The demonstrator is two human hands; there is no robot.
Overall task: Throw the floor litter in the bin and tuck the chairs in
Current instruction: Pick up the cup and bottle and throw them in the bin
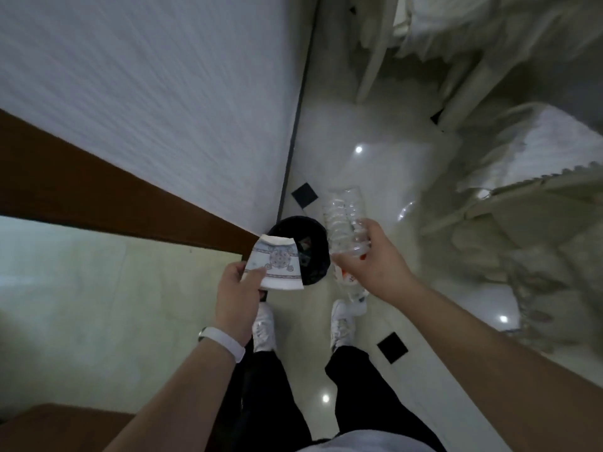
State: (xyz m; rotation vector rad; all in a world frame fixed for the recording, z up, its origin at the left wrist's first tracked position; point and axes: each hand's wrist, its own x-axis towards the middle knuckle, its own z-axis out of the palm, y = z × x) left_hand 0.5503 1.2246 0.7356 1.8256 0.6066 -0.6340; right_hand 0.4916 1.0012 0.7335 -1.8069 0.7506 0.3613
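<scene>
Glossy tiled floor [359, 177] forms a narrow lane between the white wall [163, 93] and the draped chairs [522, 223]; whether these are tucked in cannot be told. The dark bin [293, 225] stands at the wall's foot. The right hand [375, 262] has its fingers gripping a clear plastic bottle [344, 216] just beside the rim. The left hand [238, 288] pinches a flattened paper cup [277, 265] over the mouth. Judged: binning not yet done.

Patterned paper cup [277, 265], clear plastic bottle [342, 216] held above black bin [293, 223].

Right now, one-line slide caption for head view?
Over the black bin, left hand holds paper cup, right hand grips clear plastic bottle.
</scene>
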